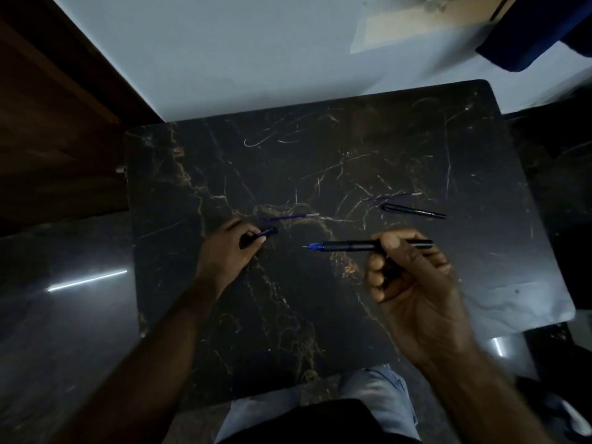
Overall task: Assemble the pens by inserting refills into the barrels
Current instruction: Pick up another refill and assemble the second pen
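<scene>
Layout rel. to pen [352, 245] at desk [192, 174] centre: right hand [413, 277] on its right end; left hand [229, 251] w/ cap [268, 232] to left; one refill [290, 216] behind-left; 2nd refill [394, 197] and barrel [413, 211] behind-right, refill farther back.

Dark square marble-patterned tabletop [320, 161]: looked polished, gold-veined, scratched.
Black-barrelled pen with blue tip [346, 246]: looked matt plastic.
Dark floor [64, 299]: was glossy, reflecting light.
Brown panel [48, 123]: looked wooden.
</scene>
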`<state>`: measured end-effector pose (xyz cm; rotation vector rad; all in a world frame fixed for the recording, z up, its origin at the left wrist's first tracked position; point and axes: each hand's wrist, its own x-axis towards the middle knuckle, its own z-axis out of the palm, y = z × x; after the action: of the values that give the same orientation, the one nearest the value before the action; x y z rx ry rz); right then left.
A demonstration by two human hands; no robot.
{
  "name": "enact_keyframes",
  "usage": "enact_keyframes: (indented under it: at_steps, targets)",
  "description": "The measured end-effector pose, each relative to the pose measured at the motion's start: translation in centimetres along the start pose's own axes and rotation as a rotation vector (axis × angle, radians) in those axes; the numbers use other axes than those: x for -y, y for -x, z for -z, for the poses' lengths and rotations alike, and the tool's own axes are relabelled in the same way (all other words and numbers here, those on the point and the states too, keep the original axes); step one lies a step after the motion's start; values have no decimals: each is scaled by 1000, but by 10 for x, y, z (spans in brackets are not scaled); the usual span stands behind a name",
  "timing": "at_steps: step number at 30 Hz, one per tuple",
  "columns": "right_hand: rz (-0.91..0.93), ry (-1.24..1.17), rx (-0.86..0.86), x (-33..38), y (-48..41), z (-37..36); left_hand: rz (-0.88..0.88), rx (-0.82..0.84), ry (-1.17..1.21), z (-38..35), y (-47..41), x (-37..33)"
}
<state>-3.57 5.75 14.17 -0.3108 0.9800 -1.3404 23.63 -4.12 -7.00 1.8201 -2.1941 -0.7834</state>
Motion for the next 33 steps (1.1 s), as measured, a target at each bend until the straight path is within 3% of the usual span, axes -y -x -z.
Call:
enact_keyframes:
  at_steps: [12,15,17,19,21,23,29,33]
  targets:
    - [58,-6,-33,8,-1,-3,23,-104,91,-1,5,-2]
    - [56,2,-46,9,-1,-4,112,-146,162,9,10,-16]
    - [74,-3,-51,11,1,-5,144,-250,350,27,16,-39]
    - [97,0,-58,16,2,-8,72,-274,706,58,23,-77]
    - [118,15,-51,20,2,-12,-126,-114,992,95,33,-122]
    - [138,20,-46,24,1,-20,-343,22,1096,127,43,-162]
    - [200,65,-35,44,7,-41,-453,-153,875,169,45,-209]
    - [212,83,-38,55,13,-44,-629,-219,585,181,37,-211]
